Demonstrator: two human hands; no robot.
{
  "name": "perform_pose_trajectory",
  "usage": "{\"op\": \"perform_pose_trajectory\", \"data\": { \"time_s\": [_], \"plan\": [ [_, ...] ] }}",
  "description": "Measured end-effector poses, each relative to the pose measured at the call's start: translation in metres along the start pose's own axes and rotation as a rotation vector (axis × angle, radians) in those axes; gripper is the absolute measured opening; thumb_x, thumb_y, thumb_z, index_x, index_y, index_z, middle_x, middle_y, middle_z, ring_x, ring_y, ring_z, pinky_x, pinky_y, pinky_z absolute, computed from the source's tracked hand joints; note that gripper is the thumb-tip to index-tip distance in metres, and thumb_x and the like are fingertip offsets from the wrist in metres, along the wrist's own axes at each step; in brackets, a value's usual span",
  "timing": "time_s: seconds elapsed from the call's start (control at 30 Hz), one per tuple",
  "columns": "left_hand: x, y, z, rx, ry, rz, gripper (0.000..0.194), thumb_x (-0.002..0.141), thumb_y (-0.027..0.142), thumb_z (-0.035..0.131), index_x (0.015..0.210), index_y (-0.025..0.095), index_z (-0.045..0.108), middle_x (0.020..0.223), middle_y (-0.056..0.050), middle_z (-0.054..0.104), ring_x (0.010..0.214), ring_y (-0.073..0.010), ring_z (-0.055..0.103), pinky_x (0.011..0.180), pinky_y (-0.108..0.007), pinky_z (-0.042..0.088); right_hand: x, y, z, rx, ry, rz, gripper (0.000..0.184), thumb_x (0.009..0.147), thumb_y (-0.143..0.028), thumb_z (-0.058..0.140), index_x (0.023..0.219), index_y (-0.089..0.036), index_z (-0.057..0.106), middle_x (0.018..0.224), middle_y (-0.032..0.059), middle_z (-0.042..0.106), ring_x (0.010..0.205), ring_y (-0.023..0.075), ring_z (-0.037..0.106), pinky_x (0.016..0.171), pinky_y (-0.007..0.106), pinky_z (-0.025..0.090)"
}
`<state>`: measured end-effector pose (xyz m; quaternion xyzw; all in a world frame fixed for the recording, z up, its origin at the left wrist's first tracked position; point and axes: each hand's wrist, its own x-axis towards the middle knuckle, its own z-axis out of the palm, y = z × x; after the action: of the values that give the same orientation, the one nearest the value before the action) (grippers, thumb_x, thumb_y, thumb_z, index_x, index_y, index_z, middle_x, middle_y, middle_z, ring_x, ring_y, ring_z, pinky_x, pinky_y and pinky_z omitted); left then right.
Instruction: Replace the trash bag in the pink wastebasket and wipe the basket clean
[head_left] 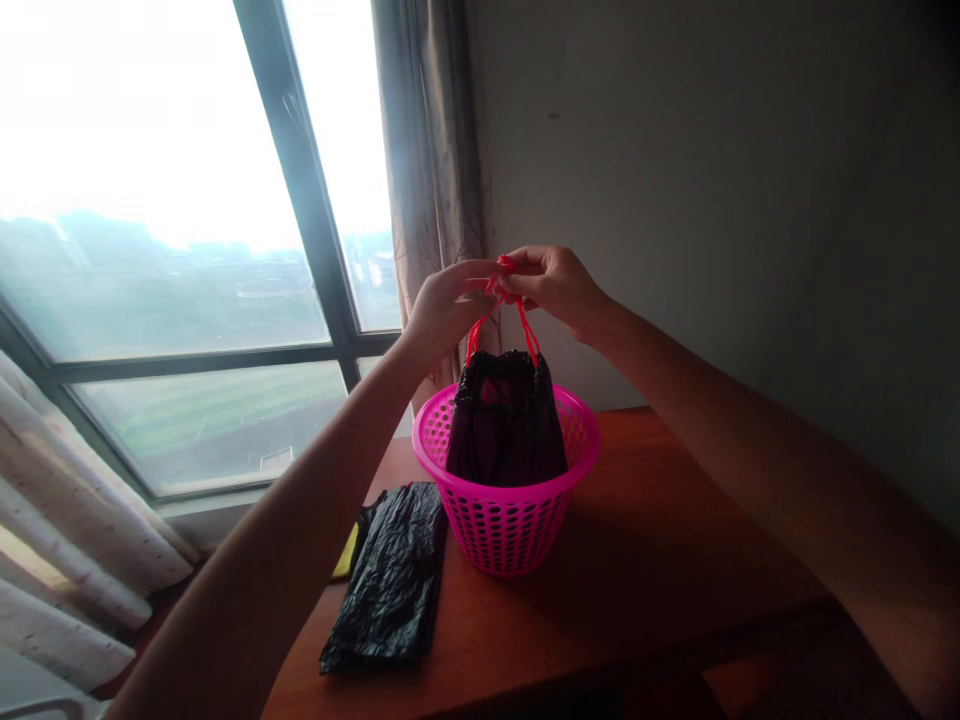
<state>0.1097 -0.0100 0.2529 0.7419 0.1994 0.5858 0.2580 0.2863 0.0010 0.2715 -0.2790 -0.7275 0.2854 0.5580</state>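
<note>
A black drawstring garbage bag (506, 425) stands gathered inside a pink perforated plastic basket (510, 520). Its red drawstrings (529, 335) run up from the puckered mouth to both of my hands, which meet above the basket. My left hand (450, 300) pinches the red strings between thumb and fingers. Beside it, my right hand (555, 285) is closed on the strings too, with a red loop bunched at the fingertips. Exactly how the strings cross between the fingers is too small to make out.
The basket rests on a reddish-brown wooden table (637, 560). Left of it lies a folded black plastic bag (390, 580), with a yellow item (345, 555) partly beneath. A large window (187, 300) and curtains (442, 150) stand behind, and a grey wall (712, 200) fills the right.
</note>
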Motion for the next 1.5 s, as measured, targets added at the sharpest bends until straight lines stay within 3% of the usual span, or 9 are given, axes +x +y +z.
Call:
{"op": "perform_pose_trajectory", "data": {
  "time_s": [0.1,0.27,0.47,0.67,0.9,1.03,1.13,1.27,1.5],
  "plan": [
    [-0.004,-0.003,-0.001,0.006,0.040,0.034,0.037,0.070,0.020,0.079,0.104,0.018,0.064,0.113,-0.008,0.067,0.111,-0.0243,0.063,0.090,-0.035,0.053,0.000,-0.002,0.001,0.008,0.009,0.032,0.016,0.076,-0.020,0.077,0.089,-0.016,0.067,0.080,0.0020,0.070,0.072,0.0134,0.065,0.076,0.031,0.057],
    [-0.018,-0.025,0.017,-0.120,-0.236,-0.157,0.057,0.068,0.026,0.083,0.120,0.018,0.060,0.119,-0.011,0.065,0.108,-0.0244,0.063,0.088,-0.037,0.054,-0.002,-0.011,0.009,0.071,0.014,0.038,0.005,0.078,-0.015,0.071,0.082,-0.015,0.067,0.076,0.0021,0.070,0.068,0.0127,0.065,0.067,0.027,0.057],
    [-0.035,-0.063,0.045,0.087,-0.345,-0.258,0.025,0.073,0.032,0.077,0.089,0.013,0.072,0.084,-0.005,0.071,0.080,-0.0175,0.065,0.075,-0.030,0.052,-0.007,-0.025,0.015,0.109,0.018,0.026,0.006,0.075,-0.013,0.071,0.076,-0.016,0.066,0.072,0.0028,0.071,0.070,0.0131,0.067,0.068,0.025,0.056],
    [-0.057,-0.087,0.042,0.197,-0.374,-0.292,0.015,0.070,0.027,0.077,0.065,0.015,0.070,0.059,0.001,0.064,0.058,-0.0137,0.057,0.059,-0.026,0.046,-0.006,-0.011,0.000,0.157,0.144,0.062,0.005,0.077,-0.012,0.067,0.080,-0.016,0.068,0.075,0.0027,0.072,0.073,0.0124,0.068,0.068,0.023,0.054],
    [-0.058,-0.076,0.035,0.095,-0.094,-0.185,0.033,0.081,0.042,0.071,0.100,0.015,0.067,0.093,-0.006,0.072,0.083,-0.0163,0.064,0.073,-0.026,0.049,-0.012,-0.016,-0.013,0.128,0.109,0.070,0.012,0.084,-0.028,0.068,0.091,-0.018,0.068,0.088,0.0042,0.074,0.075,0.0114,0.067,0.067,0.023,0.054],
    [-0.052,-0.059,0.039,-0.122,0.064,-0.144,0.030,0.080,0.044,0.073,0.087,0.015,0.066,0.085,-0.005,0.071,0.077,-0.0139,0.064,0.069,-0.024,0.049,-0.016,-0.028,-0.020,0.101,0.080,0.020,0.012,0.088,-0.029,0.064,0.088,-0.017,0.066,0.085,0.0042,0.072,0.073,0.0117,0.067,0.069,0.025,0.055],
    [-0.050,-0.048,0.042,-0.230,0.040,-0.167,0.030,0.077,0.041,0.078,0.091,0.016,0.067,0.086,-0.005,0.072,0.077,-0.0135,0.065,0.070,-0.024,0.050,-0.019,-0.032,-0.021,0.054,0.067,0.001,0.010,0.088,-0.027,0.065,0.090,-0.017,0.066,0.083,0.0039,0.072,0.072,0.0121,0.066,0.068,0.025,0.055],
    [-0.051,-0.044,0.043,-0.205,-0.024,-0.184,0.030,0.081,0.043,0.074,0.092,0.015,0.070,0.082,-0.005,0.071,0.070,-0.0122,0.062,0.064,-0.023,0.049,-0.021,-0.033,-0.021,0.004,0.086,-0.024,0.012,0.087,-0.029,0.067,0.090,-0.017,0.065,0.082,0.0041,0.071,0.070,0.0127,0.066,0.066,0.025,0.055],
    [-0.046,-0.050,0.039,-0.107,0.173,-0.277,0.019,0.084,0.032,0.061,0.082,0.015,0.069,0.054,0.005,0.045,0.047,-0.0072,0.041,0.045,-0.021,0.029,-0.030,-0.039,-0.022,-0.096,0.044,-0.082,0.013,0.086,-0.027,0.066,0.090,-0.015,0.068,0.082,0.0054,0.072,0.067,0.0126,0.065,0.062,0.026,0.054]
  ]
}}
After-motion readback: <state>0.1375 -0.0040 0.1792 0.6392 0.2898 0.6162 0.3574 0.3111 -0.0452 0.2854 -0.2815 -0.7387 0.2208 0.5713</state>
